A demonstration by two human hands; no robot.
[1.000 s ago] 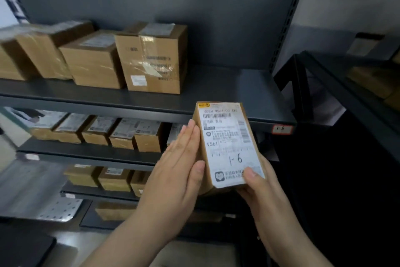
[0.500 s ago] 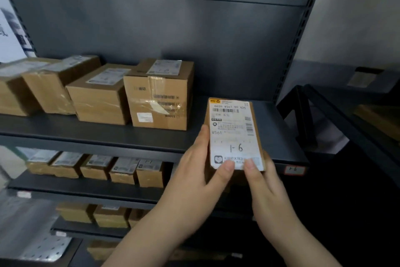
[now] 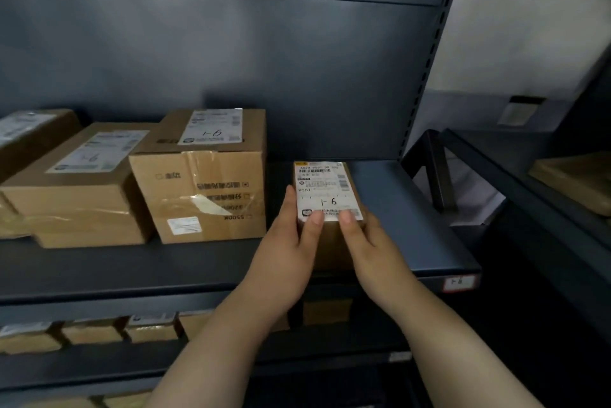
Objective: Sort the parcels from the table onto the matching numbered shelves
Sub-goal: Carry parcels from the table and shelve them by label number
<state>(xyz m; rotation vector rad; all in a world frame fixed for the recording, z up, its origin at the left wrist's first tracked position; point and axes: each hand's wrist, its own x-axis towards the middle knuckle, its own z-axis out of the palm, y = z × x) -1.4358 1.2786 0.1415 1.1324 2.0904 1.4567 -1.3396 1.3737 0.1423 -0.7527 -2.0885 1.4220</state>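
A small brown parcel (image 3: 325, 191) with a white label marked "1-6" sits on the dark shelf (image 3: 410, 209), right of the other boxes. My left hand (image 3: 287, 245) holds its left side with the thumb on the label's lower edge. My right hand (image 3: 367, 242) grips its right side, thumb on the label too. A red-edged tag (image 3: 459, 282) on the shelf's front lip reads "1-6". A larger box (image 3: 205, 186) just to the left carries a "1-6" label.
More brown boxes (image 3: 76, 186) line the same shelf to the left. Lower shelves hold rows of small parcels (image 3: 148, 330). A second dark rack (image 3: 529, 196) stands at the right with a box (image 3: 575, 176) on it. A slotted upright (image 3: 429, 60) bounds the shelf's right end.
Both hands have carried the parcel up and forward from below the shelf edge onto the shelf surface. The view has moved closer to the shelf.
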